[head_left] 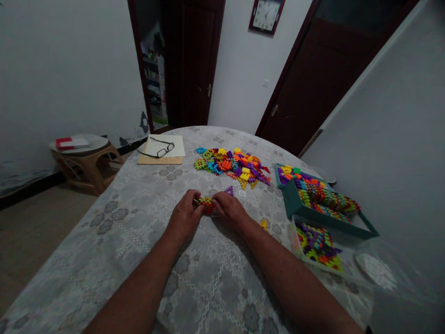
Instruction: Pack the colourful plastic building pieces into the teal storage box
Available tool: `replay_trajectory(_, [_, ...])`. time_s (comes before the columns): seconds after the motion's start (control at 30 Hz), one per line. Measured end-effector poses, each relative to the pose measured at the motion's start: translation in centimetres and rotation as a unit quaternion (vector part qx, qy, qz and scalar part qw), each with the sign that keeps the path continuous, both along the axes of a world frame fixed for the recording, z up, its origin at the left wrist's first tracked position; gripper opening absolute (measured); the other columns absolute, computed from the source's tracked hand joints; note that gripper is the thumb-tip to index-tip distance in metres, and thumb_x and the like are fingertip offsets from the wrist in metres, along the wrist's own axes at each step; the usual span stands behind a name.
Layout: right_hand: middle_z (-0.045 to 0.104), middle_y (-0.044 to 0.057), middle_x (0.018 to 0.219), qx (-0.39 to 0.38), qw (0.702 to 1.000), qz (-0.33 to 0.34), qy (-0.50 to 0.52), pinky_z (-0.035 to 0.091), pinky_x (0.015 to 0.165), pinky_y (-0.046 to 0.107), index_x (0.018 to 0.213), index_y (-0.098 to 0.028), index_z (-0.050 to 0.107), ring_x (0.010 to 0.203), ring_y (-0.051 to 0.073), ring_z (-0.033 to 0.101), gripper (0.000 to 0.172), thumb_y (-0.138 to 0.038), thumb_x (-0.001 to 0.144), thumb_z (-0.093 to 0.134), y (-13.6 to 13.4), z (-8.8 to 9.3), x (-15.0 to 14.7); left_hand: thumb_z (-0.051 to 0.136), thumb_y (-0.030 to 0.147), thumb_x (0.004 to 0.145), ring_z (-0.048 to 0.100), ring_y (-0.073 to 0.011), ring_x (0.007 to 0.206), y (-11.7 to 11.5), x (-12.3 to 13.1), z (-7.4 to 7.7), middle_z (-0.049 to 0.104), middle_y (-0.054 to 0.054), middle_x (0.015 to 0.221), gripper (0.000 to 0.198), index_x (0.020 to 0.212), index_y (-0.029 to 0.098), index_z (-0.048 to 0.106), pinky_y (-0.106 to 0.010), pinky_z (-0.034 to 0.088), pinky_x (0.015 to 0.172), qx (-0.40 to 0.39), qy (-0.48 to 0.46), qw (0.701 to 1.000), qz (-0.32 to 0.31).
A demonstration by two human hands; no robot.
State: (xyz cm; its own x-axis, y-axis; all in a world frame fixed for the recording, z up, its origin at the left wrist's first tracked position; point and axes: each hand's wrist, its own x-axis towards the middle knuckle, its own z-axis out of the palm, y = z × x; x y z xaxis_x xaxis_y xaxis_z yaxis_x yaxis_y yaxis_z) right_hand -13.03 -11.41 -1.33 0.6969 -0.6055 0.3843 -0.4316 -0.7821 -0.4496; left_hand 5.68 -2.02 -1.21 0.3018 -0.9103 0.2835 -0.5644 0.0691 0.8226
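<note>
small red and yellow-green block cluster (206, 204) pinched between my left hand (183, 216) and right hand (230, 211), above the tablecloth (208, 287).
left fingertips on its left side, right fingertips on its right; neither hand clearly nearer. long axis: can't tell, fingers cover it. purple triangle (229, 190) just beyond right hand, loose pile (232, 165) farther ahead.

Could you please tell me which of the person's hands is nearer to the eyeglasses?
Left. The left hand is nearer, with the eyeglasses lying beyond it to its left. The right hand is farther to the right, across the multicoloured piece that both hands hold.
</note>
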Motion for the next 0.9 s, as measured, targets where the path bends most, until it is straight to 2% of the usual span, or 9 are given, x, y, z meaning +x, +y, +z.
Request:
replay_trajectory(0.07, [0.071,0.008,0.102,0.005,1.000,0.006,-0.016,0.051,0.088,0.030,0.109,-0.021,0.069,0.094,0.020,0.066,0.022,-0.030,0.112,0.050,0.1,-0.1,0.0,0.066,0.021,0.088,0.073,-0.0237,0.103,-0.1,0.1,0.1,0.075,-0.006,0.118,0.037,0.125,0.024,0.065,-0.039,0.058,0.098,-0.011,-0.011,1.000,-0.008])
replay_trajectory(0.27, [0.073,0.008,0.103,0.020,0.998,0.009,-0.067,0.053,0.092,0.032,0.109,-0.022,0.073,0.097,0.021,0.068,0.022,-0.032,0.112,0.054,0.4,0.0,0.5,0.061,0.022,0.090,0.070,-0.0275,0.114,-0.2,0.5,0.2,0.076,-0.009,0.117,0.025,0.113,0.023,0.071,-0.043,0.055,0.107,-0.023,-0.057,0.997,-0.050])
replay_trajectory(0.5, [0.077,0.010,0.113,0.046,0.992,-0.006,-0.114,0.055,0.102,0.036,0.121,-0.022,0.074,0.108,0.022,0.072,0.027,-0.029,0.113,0.050,1.0,0.2,0.9,0.064,0.019,0.087,0.070,-0.0300,0.119,-0.3,0.3,-0.2,0.079,-0.010,0.123,0.033,0.119,0.024,0.074,-0.046,0.053,0.112,-0.005,-0.078,0.997,-0.024])
replay_trajectory(0.6, [0.077,0.011,0.118,0.059,0.991,-0.015,-0.117,0.055,0.105,0.038,0.124,-0.023,0.074,0.115,0.023,0.072,0.028,-0.027,0.112,0.050,1.1,0.4,0.6,0.065,0.017,0.086,0.071,-0.0301,0.115,-0.2,0.3,0.0,0.080,-0.010,0.120,0.036,0.120,0.023,0.075,-0.045,0.054,0.109,0.011,-0.087,0.996,-0.004])
replay_trajectory(0.7, [0.077,0.011,0.117,0.061,0.992,-0.007,-0.107,0.057,0.099,0.038,0.125,-0.021,0.075,0.104,0.023,0.073,0.025,-0.028,0.107,0.058,1.1,0.5,0.3,0.065,0.019,0.087,0.073,-0.0284,0.105,-0.1,0.2,0.3,0.081,-0.010,0.116,0.034,0.119,0.023,0.076,-0.043,0.056,0.103,0.026,-0.083,0.996,0.005])
replay_trajectory(0.8, [0.078,0.010,0.112,0.056,0.994,0.003,-0.089,0.057,0.092,0.036,0.124,-0.020,0.075,0.093,0.021,0.071,0.024,-0.027,0.102,0.068,1.2,0.6,0.4,0.064,0.023,0.088,0.074,-0.0253,0.095,0.0,0.3,0.8,0.082,-0.008,0.111,0.029,0.115,0.023,0.077,-0.039,0.057,0.095,0.036,-0.060,0.997,-0.012])
replay_trajectory(0.9, [0.078,0.008,0.109,0.054,0.996,0.017,-0.065,0.055,0.095,0.034,0.120,-0.020,0.076,0.098,0.021,0.071,0.020,-0.024,0.101,0.071,1.3,0.8,0.8,0.061,0.031,0.090,0.075,-0.0240,0.090,0.1,0.6,1.1,0.083,-0.005,0.105,0.029,0.113,0.024,0.076,-0.036,0.058,0.089,0.045,-0.044,0.998,-0.031])
